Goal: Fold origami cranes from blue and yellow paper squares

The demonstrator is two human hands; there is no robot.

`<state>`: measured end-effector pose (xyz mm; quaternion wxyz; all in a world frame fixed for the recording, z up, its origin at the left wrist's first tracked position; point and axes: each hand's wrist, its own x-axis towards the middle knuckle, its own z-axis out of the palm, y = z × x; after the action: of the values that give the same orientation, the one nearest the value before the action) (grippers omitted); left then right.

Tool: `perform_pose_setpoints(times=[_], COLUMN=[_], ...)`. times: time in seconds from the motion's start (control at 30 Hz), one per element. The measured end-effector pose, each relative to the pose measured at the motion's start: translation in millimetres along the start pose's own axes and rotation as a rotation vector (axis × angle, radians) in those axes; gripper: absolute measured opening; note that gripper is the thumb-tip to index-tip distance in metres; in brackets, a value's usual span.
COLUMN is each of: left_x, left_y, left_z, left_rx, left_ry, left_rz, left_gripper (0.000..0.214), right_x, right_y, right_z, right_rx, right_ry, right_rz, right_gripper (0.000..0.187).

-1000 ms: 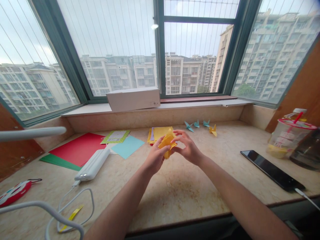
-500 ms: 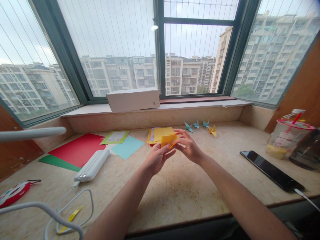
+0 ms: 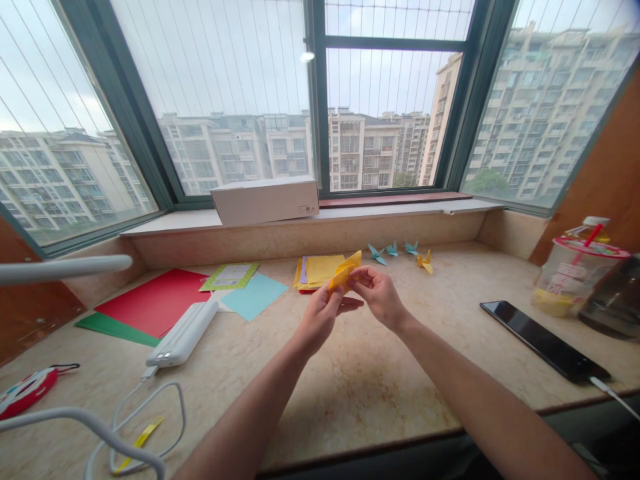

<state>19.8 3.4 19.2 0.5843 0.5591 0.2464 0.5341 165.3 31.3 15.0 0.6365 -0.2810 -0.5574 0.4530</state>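
A small folded yellow paper (image 3: 346,268) is held up above the counter between both hands. My left hand (image 3: 323,312) pinches its lower left part, thumb on the near side. On its right edge, my right hand (image 3: 379,293) closes thumb and fingertips, which hide part of the folds. Just behind lies a stack of square papers (image 3: 313,272), yellow on top with purple and red edges showing. To the right stand several small folded paper cranes: blue ones, such as the blue crane (image 3: 377,254), and a yellow crane (image 3: 425,261).
Left lie a light-blue sheet (image 3: 257,295), red paper (image 3: 155,300), green paper (image 3: 117,328), a white power bank (image 3: 185,333) and a looped cable (image 3: 183,407). A phone (image 3: 543,339) and a plastic cup (image 3: 563,277) are at right. A white box (image 3: 265,201) rests on the sill.
The folded yellow paper has been tilted, its tip now pointing up and to the right. My right fingers have curled in from above it to a pinch on its right edge.
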Motion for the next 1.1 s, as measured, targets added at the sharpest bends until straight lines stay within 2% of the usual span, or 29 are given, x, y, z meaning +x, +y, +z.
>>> perform_pose_setpoints(times=[0.13, 0.27, 0.33, 0.43, 0.53, 0.6, 0.67, 0.77, 0.87, 1.0, 1.1], left_x=[0, 2, 2, 3, 2, 2, 1, 0, -3, -2, 1], left_y=[-3, -3, -3, -4, -6, -5, -1, 8, 13, 9, 1], left_z=[0.5, -6.1, -10.1, -14.1, -15.6, -16.3, -16.9, -16.6, -13.9, -9.8, -9.5], left_rx=[0.195, 0.282, 0.336, 0.392, 0.396, 0.370, 0.337, 0.257, 0.180, 0.161, 0.245], left_ry=[0.088, 0.121, 0.088, -0.034, -0.116, -0.150, -0.192, -0.260, -0.297, -0.192, -0.049], left_rz=[0.077, 0.087, 0.060, -0.011, -0.076, -0.088, -0.077, -0.066, -0.082, -0.073, 0.022], left_gripper=[0.039, 0.037, 0.040, 0.044, 0.042, 0.039, 0.038, 0.035, 0.034, 0.040, 0.041], right_x=[-1, -1, -1, -2, -2, -2, -1, 0, -1, -3, -3], right_y=[0, 0, -2, -9, -16, -18, -17, -15, -17, -24, -25], right_z=[3, 2, -2, -11, -19, -22, -23, -23, -23, -22, -20], right_rx=[0.015, -0.019, -0.201, -0.615, -0.850, -0.846, -0.731, -0.512, -0.427, -0.477, -0.565], right_ry=[0.062, -0.012, 0.009, 0.043, -0.088, -0.221, -0.295, -0.324, -0.341, -0.337, -0.162], right_rz=[-0.029, -0.017, -0.083, -0.259, -0.350, -0.352, -0.330, -0.276, -0.231, -0.249, -0.336], right_gripper=[0.034, 0.046, 0.049, 0.043, 0.029, 0.018, 0.018, 0.023, 0.025, 0.027, 0.020])
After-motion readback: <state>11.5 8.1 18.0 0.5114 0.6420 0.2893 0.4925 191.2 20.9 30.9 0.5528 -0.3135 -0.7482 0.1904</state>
